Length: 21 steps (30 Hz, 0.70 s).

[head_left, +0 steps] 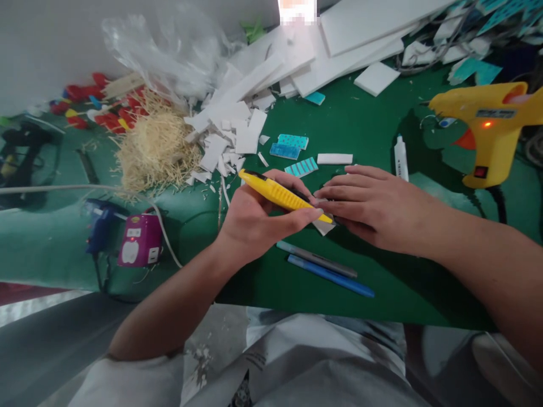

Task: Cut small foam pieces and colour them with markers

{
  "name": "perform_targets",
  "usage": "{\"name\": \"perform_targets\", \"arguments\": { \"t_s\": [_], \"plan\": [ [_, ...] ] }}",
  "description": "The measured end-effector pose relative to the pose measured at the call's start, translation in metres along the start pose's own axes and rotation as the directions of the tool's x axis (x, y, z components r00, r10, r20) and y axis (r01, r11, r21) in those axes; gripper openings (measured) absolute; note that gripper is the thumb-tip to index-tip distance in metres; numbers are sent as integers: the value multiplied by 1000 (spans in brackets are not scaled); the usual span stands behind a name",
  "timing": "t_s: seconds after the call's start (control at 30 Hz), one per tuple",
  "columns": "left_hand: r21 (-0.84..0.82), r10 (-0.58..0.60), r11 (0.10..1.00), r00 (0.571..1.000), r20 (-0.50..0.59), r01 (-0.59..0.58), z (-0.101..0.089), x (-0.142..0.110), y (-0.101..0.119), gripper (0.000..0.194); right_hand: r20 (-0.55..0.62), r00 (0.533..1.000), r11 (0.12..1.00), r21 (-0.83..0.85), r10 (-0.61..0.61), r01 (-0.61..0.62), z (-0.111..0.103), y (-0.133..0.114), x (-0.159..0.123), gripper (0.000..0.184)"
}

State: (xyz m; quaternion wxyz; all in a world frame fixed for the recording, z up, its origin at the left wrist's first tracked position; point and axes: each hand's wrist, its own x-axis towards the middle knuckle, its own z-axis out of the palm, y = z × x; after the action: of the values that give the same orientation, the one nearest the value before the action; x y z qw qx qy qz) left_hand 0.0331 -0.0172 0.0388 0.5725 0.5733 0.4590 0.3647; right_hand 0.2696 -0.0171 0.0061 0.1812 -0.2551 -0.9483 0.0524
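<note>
White cloth of the person's shirt (305, 362) fills the near edge, and beyond it spreads the green bench (339, 127). Large white boards (369, 34) overlap along the far side, beside crumpled clear plastic (178, 51). At the right is a yellow glue gun (498, 124), a small orange light glowing on its body; at the left lies a loose heap of straw (156, 141). Between them, the left hand (254, 226) has its grip closed around a yellow cutter (280, 192), which slants down to the right in front of the person. The right hand (377, 209) is palm down, its grip unclosed, fingers stretched out side by side near the cutter's tip; what they cover cannot be made out. Left of both sits a purple socket block (141, 243). A grey pen (316, 259) and a blue pen (331, 276) lie nearer the person, and a white marker (401, 158) lies just beyond the right hand. Smallest, a pale piece (324, 227) shows under the cutter's tip; whether they touch is unclear.
</note>
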Motion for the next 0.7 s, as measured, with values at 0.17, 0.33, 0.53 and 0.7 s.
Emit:
{"name": "perform_targets", "arguments": {
  "t_s": [0.17,0.33,0.53,0.7],
  "plan": [
    [-67,-77,995,997,-27,75,0,2,-5,21,8,999,998,-49,-48,49,0,1,2,39],
    [-94,-74,993,996,-54,68,0,3,-8,21,4,998,994,-87,-61,61,3,1,0,41],
    [-80,-44,996,994,-101,36,3,0,-5,19,25,1000,994,-110,-10,13,6,-4,-2,43],
    [-53,-16,999,991,-132,9,2,-5,-8,21,28,999,992,-125,33,-29,6,-8,-3,42]
  ]
}}
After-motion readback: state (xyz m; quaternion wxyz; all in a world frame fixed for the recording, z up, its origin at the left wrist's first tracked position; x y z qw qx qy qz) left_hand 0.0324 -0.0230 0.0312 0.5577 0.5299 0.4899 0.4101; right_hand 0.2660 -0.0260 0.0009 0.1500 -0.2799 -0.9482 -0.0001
